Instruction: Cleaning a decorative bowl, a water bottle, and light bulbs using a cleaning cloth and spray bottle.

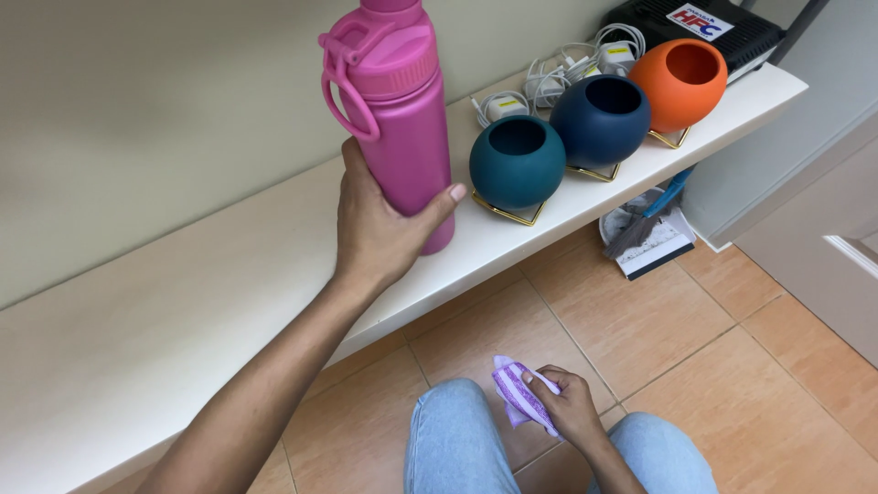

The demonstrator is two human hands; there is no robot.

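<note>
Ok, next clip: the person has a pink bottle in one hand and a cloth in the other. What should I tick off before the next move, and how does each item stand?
1. Left hand wraps the pink bottle firmly, thumb across the front: ok.
2. Bottle upright, lid shut: ok.
3. Bottle base resting on the white shelf or lifted off it: cannot tell, the hand hides it.
4. Gap between the bottle and the teal round pot: narrow but apart, ok.
5. Right hand closed on the purple cloth, down by the knees: ok.
6. Shelf surface left of the bottle free of things: ok.
</note>
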